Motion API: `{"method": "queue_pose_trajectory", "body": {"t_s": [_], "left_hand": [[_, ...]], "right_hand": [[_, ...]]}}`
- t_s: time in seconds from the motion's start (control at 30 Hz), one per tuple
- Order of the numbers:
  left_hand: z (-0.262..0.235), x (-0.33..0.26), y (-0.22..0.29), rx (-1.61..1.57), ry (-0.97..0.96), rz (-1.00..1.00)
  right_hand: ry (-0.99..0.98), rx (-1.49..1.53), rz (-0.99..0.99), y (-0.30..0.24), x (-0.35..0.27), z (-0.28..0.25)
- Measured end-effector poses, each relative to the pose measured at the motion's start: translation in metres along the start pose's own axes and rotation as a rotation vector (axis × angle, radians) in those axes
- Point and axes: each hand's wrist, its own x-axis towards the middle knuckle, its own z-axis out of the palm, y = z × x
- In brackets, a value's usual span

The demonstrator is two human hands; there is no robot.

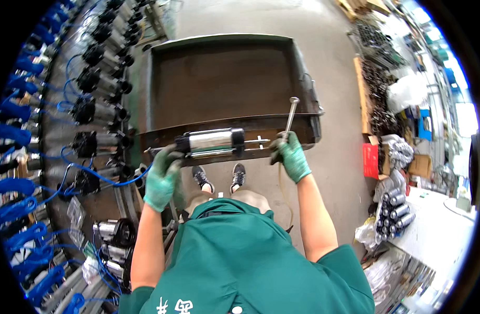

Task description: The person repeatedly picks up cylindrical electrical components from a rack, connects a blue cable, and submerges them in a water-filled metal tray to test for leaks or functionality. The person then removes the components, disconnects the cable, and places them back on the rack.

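Note:
A shiny silver cylinder with black end caps [210, 140] lies across the near ledge of a dark metal cart. From its right end a thin metal rod [256, 141] sticks out. My left hand [164, 177], in a green glove with dark fingers, closes around the cylinder's left black end; its fingertips are partly hidden. My right hand [292, 157], gloved alike, is closed on a long metal rod with a rounded head [291, 116], which points up and away from me. A pale cord [283, 188] hangs below that hand.
The deep cart tray [224, 37] stands before me. Several similar silver and black cylinders [106, 110] and blue hoses [15, 135] line the left side. At right are metal parts, a red box [370, 160], stacked small cylinders [394, 212] and a white table [428, 230].

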Motion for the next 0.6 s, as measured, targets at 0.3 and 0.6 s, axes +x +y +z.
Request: {"method": "queue_pose_trajectory", "body": {"t_s": [0.3, 0.6], "left_hand": [[0.039, 0.040, 0.031, -0.572, 0.113, 0.023], [-0.126, 0.048, -0.097, -0.674, 0.644, -0.410]], "right_hand": [[-0.391, -0.929, -0.286, 0.019, -0.029, 0.193], [-0.075, -1.154, -0.943, -0.035, 0.033, 0.169]]}}
